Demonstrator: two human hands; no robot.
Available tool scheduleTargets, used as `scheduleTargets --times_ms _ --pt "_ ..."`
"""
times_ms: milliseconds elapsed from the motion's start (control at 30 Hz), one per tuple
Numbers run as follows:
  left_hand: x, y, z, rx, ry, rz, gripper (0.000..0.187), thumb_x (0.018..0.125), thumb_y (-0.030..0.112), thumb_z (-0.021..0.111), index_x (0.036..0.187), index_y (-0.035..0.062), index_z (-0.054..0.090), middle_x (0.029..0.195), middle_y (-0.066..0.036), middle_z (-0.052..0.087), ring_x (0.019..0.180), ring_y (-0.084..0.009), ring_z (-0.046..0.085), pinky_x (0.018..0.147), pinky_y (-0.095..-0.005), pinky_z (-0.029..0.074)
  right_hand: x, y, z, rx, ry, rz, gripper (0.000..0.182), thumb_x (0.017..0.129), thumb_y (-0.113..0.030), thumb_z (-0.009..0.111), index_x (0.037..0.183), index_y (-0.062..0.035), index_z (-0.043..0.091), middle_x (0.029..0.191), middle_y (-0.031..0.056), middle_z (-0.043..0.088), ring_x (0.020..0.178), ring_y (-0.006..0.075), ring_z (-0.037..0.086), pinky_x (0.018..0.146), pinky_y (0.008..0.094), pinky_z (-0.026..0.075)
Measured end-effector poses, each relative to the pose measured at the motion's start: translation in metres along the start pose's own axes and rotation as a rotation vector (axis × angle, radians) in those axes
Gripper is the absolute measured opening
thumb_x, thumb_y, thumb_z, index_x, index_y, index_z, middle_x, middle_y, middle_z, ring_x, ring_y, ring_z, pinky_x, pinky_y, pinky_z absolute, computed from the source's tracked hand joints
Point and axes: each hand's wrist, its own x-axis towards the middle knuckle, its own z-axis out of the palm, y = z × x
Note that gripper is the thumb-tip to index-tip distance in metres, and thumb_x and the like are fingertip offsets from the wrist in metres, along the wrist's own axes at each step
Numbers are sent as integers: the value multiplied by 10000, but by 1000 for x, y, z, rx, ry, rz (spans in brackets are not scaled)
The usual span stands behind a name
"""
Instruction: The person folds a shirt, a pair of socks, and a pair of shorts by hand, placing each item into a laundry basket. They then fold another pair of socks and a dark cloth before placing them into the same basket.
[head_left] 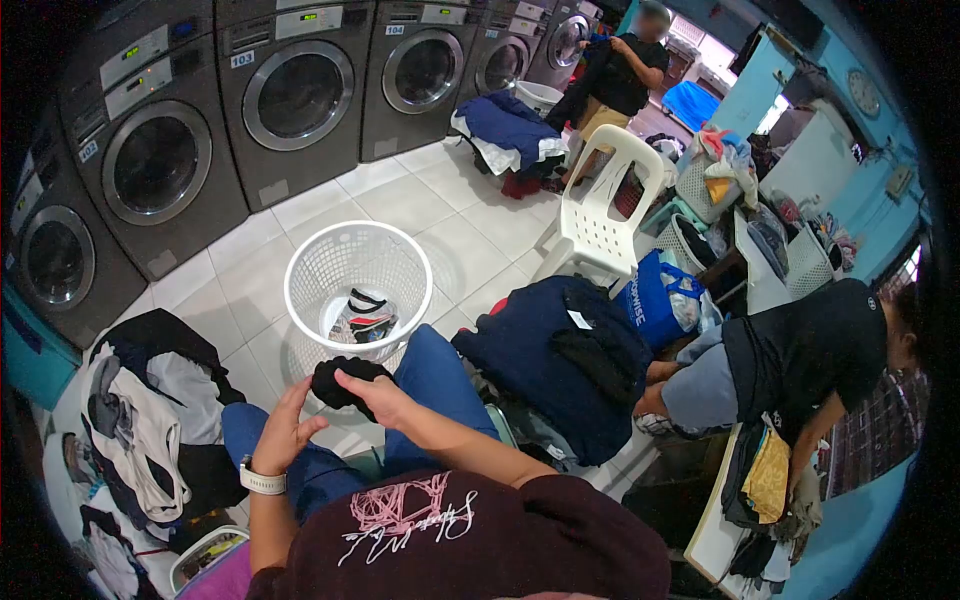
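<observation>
A small bunched black cloth [345, 384] is above my lap, with my right hand [378, 395] closed on it, the thumb lying along its near side. My left hand [289, 428], with a pale watch on the wrist, is just left of the cloth, fingers apart and holding nothing. Beyond my knees a white perforated basket [358, 240] stands on the tiled floor. A few small black, grey and red pieces of clothing [365, 318] lie at its bottom.
Clothes [150, 420] are heaped at my left, dark clothes [560, 360] at my right. Washing machines [298, 95] line the back. A white chair [605, 205] stands ahead right. One person [630, 70] holds dark cloth; another [810, 350] bends over clothes at right.
</observation>
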Motion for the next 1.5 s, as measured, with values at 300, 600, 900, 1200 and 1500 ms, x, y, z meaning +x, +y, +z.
scheduleTargets --times_ms 300,600,900,1200,1500 --pt "-4 -1 4 66 -36 11 777 717 420 671 1226 -62 336 1145 -250 489 1079 -340 488 905 -356 377 -5 2 4 -161 -53 -26 331 847 -257 577 1080 -23 567 986 29 600 888 117 542 771 253 427" --pt "7 7 22 57 295 10 231 799 187 598 884 -24 561 775 -121 515 707 -222 514 661 -301 409 -9 -2 8 -388 57 132 321 805 -407 601 895 -99 618 688 -65 513 545 40 402 451 203 281" --pt "23 11 -28 -820 915 -145 311 898 226 497 1086 -22 505 984 -64 568 861 -115 524 763 -244 427 -21 -70 -11 -146 -138 16 378 734 -88 651 1077 34 551 1018 104 599 878 176 578 804 290 452" --pt "25 6 -55 -667 836 59 188 847 166 592 937 1 594 849 -6 597 757 -63 519 685 -200 415 -22 -102 -39 -300 81 -145 303 737 25 625 1033 51 568 961 105 614 856 199 591 782 322 472" --pt "4 -18 -74 -1010 951 -43 118 848 163 581 862 48 600 799 -19 622 669 -96 580 600 -226 463 -2 -115 -56 -528 443 -442 119 720 -7 653 835 20 637 771 30 622 669 106 556 638 237 452"
